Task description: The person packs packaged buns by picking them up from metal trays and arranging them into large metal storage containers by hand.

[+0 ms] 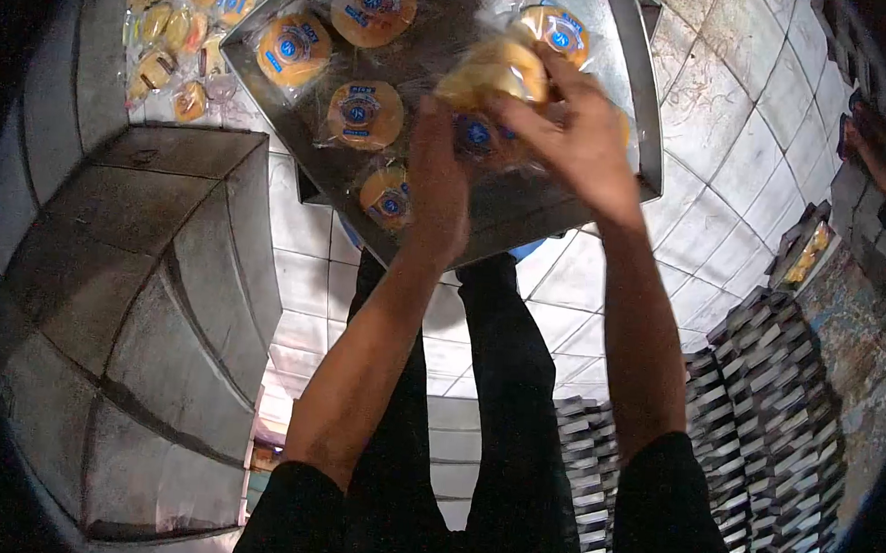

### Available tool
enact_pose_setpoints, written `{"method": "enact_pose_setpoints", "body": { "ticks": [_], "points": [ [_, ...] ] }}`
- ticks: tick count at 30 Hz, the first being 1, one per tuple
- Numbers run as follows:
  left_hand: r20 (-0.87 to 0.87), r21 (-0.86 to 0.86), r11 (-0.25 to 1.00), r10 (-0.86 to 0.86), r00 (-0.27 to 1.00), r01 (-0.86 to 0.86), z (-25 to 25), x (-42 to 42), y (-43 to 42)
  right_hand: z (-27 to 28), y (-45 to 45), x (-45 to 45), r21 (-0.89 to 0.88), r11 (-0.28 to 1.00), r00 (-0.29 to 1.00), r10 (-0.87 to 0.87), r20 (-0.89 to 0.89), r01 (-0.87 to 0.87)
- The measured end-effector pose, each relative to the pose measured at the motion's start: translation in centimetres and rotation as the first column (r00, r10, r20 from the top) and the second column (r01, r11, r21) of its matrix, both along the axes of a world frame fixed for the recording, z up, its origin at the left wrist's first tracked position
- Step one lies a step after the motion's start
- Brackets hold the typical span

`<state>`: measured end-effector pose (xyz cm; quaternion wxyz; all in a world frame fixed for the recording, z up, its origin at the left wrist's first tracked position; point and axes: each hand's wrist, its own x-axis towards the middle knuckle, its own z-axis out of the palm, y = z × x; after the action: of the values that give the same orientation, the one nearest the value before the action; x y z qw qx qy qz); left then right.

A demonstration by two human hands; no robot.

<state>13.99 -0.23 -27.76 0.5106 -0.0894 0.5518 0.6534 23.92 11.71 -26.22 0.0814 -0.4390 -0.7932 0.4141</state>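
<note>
- Golden and clear-wrapped, a bun (504, 71) is being held up over the metal tray (654, 137), slightly blurred!
- Between thumb and fingers of the right hand (585, 139), it is pinched.
- Left of it, the left hand (440, 176) is held close; whether anything is gripped there can't be made out.
- Around both, blue-labelled packets (365, 114) are spread in the tray.
- Far left, more wrapped packets (189, 100) are clustered.

White floor tiles (715, 156) lie beside a grey tiled block (186, 298).
</note>
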Motion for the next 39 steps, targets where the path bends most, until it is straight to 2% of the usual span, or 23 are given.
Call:
{"method": "enact_pose_setpoints", "body": {
  "ticks": [3,6,8,10,12,13,14,16,17,18,19,21,22,24,25,27,28,32,35,36,37,38,39],
  "points": [
    [0.045,-0.012,0.997,-0.07,0.997,0.07,-0.2,2.3,3.1,-0.2,4.2,0.7,-0.038,0.999,0.998,0.02,-0.065,-0.023],
    [0.014,0.185,0.978,0.09,0.996,-0.091,-4.3,5.2,7.1,-3.6,8.6,1.9,-0.079,0.997,0.999,0.009,-0.048,-0.012],
    [0.025,0.1,0.992,0.073,0.997,-0.075,-4.0,5.3,8.9,-3.4,10.1,2.5,-0.49,0.857,0.987,-0.154,0.048,0.158],
    [0.091,0.027,0.997,0.075,0.993,-0.078,0.1,4.8,8.8,-1.0,10.3,3.7,-0.5,0.855,0.989,-0.147,0.022,0.138],
    [-0.294,0.205,0.975,-0.016,0.956,0.079,1.6,4.2,7.9,1.4,9.9,3.0,-0.531,0.818,0.955,-0.291,-0.053,0.219],
    [-0.586,0.117,0.977,-0.077,0.807,0.179,0.6,3.1,7.7,1.7,10.6,2.0,-0.535,0.818,0.957,-0.285,-0.054,0.213],
    [-0.587,0.118,0.978,-0.073,0.807,0.174,-0.4,2.5,8.4,1.8,11.4,0.9,-0.504,0.844,0.96,-0.264,-0.089,0.185],
    [-0.368,0.267,0.964,0.098,0.925,0.004,-2.9,0.4,10.7,-1.4,13.7,-1.1,-0.379,0.919,0.973,-0.178,-0.147,0.111],
    [-0.71,0.154,0.968,-0.031,0.703,0.197,-5.1,-1.4,12.0,-1.4,13.9,-3.5,-0.344,0.934,0.977,-0.151,-0.152,0.091],
    [-0.93,0.007,0.967,-0.087,0.357,0.255,-7.3,-3.3,13.3,-1.3,13.9,-5.9,-0.31,0.948,0.98,-0.123,-0.155,0.07],
    [-0.965,-0.044,0.962,-0.111,0.239,0.27,-8.4,-4.4,14.3,-2.3,14.2,-6.8,-0.315,0.948,0.981,-0.109,-0.161,0.054],
    [-0.854,0.005,0.933,-0.184,0.487,0.361,-8.6,-5.2,15.0,-4.4,15.9,-7.8,-0.786,0.619,0.888,-0.352,-0.296,-0.016],
    [-0.812,0.03,0.929,-0.192,0.551,0.368,-7.9,-5.2,14.6,-4.9,16.0,-7.8,-0.823,0.563,0.844,-0.403,-0.355,-0.077],
    [-0.8,0.073,0.946,-0.134,0.585,0.316,-5.9,-5.3,12.1,-3.6,14.9,-6.5,-0.676,0.711,0.84,-0.476,-0.259,0.194],
    [-0.818,0.088,0.959,-0.084,0.569,0.268,-4.9,-5.5,10.2,-2.3,12.9,-6.6,-0.645,0.73,0.845,-0.477,-0.242,0.227],
    [-0.865,0.07,0.982,-0.029,0.501,0.178,-3.7,-6.6,6.1,-3.2,10.7,-7.2,-0.774,0.604,0.841,-0.508,-0.189,0.191],
    [-0.878,0.039,0.99,-0.032,0.478,0.138,-3.9,-7.3,4.0,-4.0,8.6,-8.9,-0.67,0.731,0.874,-0.401,-0.273,0.126],
    [-0.919,-0.062,0.994,-0.094,0.382,0.095,-7.4,-10.6,1.2,-4.7,5.8,-13.9,-0.743,0.669,0.941,-0.264,-0.212,0.021],
    [-0.943,0.063,0.992,0.023,0.331,0.109,-4.9,-10.3,1.3,0.0,4.6,-13.8,-0.781,0.602,0.885,-0.439,-0.153,0.164],
    [-0.907,0.152,0.979,0.084,0.413,0.135,-1.8,-10.0,0.8,2.1,3.8,-12.6,-0.725,0.637,0.868,-0.484,-0.112,0.261],
    [-0.859,0.241,0.959,0.139,0.494,0.15,1.4,-9.8,0.3,5.0,3.0,-11.0,-0.79,0.587,0.855,-0.489,-0.171,0.177],
    [-0.633,0.196,0.972,0.028,0.773,0.125,6.9,-8.3,-1.3,9.4,1.2,-9.9,-0.778,0.593,0.881,-0.458,-0.114,0.208],
    [-0.772,0.068,0.977,-0.076,0.632,0.2,9.1,-6.3,-3.0,11.8,0.3,-6.6,-0.786,0.584,0.912,-0.405,-0.068,0.201]
  ]
}}
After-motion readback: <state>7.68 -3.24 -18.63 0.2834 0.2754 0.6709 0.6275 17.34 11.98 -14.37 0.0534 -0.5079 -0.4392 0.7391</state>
